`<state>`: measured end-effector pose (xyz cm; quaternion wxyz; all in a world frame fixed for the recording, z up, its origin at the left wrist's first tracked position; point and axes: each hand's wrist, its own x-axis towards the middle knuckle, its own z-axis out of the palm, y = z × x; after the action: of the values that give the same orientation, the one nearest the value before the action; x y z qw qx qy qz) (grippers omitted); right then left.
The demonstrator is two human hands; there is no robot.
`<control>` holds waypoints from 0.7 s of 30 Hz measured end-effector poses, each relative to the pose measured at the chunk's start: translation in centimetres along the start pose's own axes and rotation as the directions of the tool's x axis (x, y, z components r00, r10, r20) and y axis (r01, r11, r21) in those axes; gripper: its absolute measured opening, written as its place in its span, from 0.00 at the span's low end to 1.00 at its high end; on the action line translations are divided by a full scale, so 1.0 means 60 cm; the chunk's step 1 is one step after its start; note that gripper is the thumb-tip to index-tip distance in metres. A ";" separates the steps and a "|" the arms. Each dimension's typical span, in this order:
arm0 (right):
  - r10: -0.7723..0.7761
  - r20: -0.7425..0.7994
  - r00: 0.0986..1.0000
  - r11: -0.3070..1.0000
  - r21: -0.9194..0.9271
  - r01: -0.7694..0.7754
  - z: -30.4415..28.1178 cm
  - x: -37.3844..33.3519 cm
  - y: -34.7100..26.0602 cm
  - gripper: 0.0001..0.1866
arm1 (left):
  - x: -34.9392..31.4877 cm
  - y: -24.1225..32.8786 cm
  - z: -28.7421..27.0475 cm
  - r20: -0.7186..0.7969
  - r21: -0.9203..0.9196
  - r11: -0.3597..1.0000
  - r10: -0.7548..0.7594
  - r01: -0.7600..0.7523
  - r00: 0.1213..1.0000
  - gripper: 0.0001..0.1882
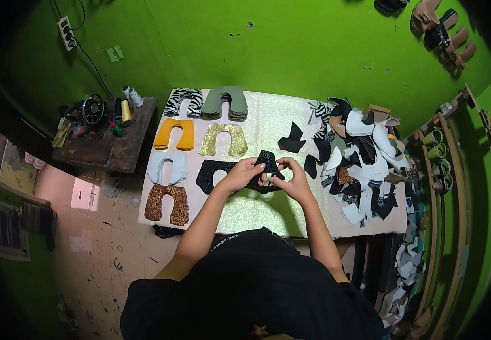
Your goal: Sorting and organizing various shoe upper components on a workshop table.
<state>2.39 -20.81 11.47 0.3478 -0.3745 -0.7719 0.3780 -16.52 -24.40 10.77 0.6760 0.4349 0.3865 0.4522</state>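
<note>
Between my two hands is a black patterned shoe-upper piece [266,161], raised over the front middle of the table. My left hand [242,175] has its fingers closed on the left edge of this piece. My right hand [293,181] is curled at its right edge, with a small pale object [267,179] at the fingertips, too small to name. Beside my left hand lies a black patterned U-shaped piece [204,177]. Further left are stacks of U-shaped pieces: zebra-striped [176,102], green [224,102], orange [174,134], gold [223,139], white [159,168] and leopard-print [156,205].
A heap of offcuts [364,161] covers the table's [296,107] right side, with a black scrap [292,138] lying apart. A sewing machine [93,110] with thread spools stands on a dark table at left. Sandals [437,150] sit on a wooden rack [455,226] at right.
</note>
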 end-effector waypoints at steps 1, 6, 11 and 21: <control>0.014 -0.010 1.000 0.999 0.031 -0.013 0.001 0.000 0.001 0.23 | 0.000 -0.003 -0.001 -0.001 0.000 1.000 0.000 0.000 1.000 0.07; 0.027 -0.020 0.999 0.996 0.083 -0.025 -0.004 0.005 0.002 0.25 | -0.006 0.002 0.007 -0.025 0.128 0.989 -0.074 0.076 0.997 0.06; 0.125 0.076 0.989 0.835 0.531 -0.146 -0.013 0.003 0.004 0.32 | -0.010 0.000 -0.003 -0.076 0.104 0.993 -0.048 0.056 0.996 0.06; 0.416 0.178 0.892 0.725 0.526 -0.444 0.002 -0.009 0.037 0.26 | -0.011 0.015 -0.003 -0.093 0.062 0.998 -0.019 0.025 0.996 0.07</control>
<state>3.26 -20.31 9.41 0.3253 -0.4168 -0.5288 0.6639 -17.13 -24.78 11.64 0.6482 0.4305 0.4361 0.4520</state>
